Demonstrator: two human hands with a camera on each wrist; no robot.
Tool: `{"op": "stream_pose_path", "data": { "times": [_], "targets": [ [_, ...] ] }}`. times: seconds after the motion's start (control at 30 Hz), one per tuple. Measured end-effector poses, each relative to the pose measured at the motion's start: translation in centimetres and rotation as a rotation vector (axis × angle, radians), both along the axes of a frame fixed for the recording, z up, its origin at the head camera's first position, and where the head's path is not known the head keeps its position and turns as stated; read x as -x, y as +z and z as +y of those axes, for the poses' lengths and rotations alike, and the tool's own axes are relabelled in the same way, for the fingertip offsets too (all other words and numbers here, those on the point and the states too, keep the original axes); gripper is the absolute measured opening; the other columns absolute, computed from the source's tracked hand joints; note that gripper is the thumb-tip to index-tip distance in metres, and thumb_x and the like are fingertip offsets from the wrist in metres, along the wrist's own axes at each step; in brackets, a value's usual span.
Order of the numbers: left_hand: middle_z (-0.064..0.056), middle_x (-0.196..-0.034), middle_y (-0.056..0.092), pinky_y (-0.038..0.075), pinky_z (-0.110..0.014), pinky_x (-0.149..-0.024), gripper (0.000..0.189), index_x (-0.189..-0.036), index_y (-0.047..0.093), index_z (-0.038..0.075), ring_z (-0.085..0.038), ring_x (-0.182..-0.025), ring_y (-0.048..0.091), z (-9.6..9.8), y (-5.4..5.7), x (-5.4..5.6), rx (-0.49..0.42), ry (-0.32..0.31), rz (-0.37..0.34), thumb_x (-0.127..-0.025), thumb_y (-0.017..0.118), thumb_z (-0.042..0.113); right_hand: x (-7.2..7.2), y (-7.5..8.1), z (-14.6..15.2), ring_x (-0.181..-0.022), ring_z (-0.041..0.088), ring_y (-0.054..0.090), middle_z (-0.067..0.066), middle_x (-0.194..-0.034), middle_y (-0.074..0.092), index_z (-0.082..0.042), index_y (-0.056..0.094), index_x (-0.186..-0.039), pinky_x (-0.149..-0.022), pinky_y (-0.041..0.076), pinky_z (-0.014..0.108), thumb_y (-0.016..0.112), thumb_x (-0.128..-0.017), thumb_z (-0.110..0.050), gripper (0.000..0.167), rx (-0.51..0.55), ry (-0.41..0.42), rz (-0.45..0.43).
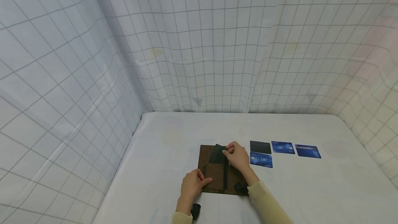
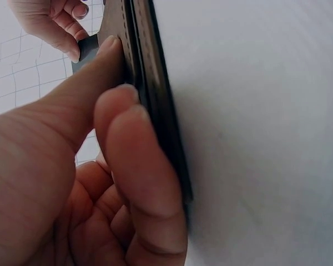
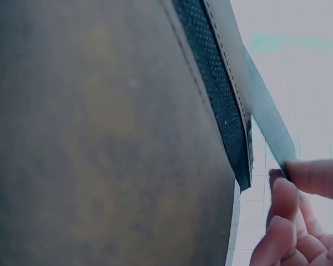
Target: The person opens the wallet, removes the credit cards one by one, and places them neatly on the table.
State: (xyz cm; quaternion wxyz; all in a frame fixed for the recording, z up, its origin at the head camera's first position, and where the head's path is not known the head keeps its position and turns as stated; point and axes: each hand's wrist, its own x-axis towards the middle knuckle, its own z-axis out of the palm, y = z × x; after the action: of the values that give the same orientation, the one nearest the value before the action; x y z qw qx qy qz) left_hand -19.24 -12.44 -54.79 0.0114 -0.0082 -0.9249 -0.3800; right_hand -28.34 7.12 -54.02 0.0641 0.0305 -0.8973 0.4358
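A brown leather wallet (image 1: 214, 177) lies spread on the table. My left hand (image 1: 192, 183) grips its left pocket panel, thumb on top and fingers curled at the edge; the left wrist view shows the thumb on the brown leather (image 2: 112, 22). A dark card (image 1: 216, 155) sticks up tilted from the top of that panel, its lower part hidden. My right hand (image 1: 237, 156) pinches the card's upper right corner between thumb and fingers. In the right wrist view the thin card (image 3: 272, 119) rises past the stitched edge of the wallet (image 3: 111, 138).
To the wallet's right lie a black card (image 1: 260, 147), a blue VIP card (image 1: 261, 160), another blue card (image 1: 283, 147) and a blue card with a pale stripe (image 1: 308, 151). White gridded curtains (image 1: 199, 44) hang behind and beside the white table (image 1: 149, 168).
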Motion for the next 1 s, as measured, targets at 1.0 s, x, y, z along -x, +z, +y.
{"op": "stream_pose_path", "data": {
  "times": [1.0],
  "targets": [
    [0.005,-0.053,0.046,0.035,-0.027,-0.044,0.037,-0.069,0.051,0.012,-0.009,-0.045,0.041,0.0,-0.1,0.2,0.004,-0.008,-0.006,-0.077,0.079,0.034,-0.7,0.3,3.1,-0.047,0.017,0.056,0.003,-0.067,0.065,-0.001,0.057,-0.091,-0.046,0.046,0.029,0.069,-0.085,-0.006,0.015,0.215,0.094,-0.140]
  ]
}}
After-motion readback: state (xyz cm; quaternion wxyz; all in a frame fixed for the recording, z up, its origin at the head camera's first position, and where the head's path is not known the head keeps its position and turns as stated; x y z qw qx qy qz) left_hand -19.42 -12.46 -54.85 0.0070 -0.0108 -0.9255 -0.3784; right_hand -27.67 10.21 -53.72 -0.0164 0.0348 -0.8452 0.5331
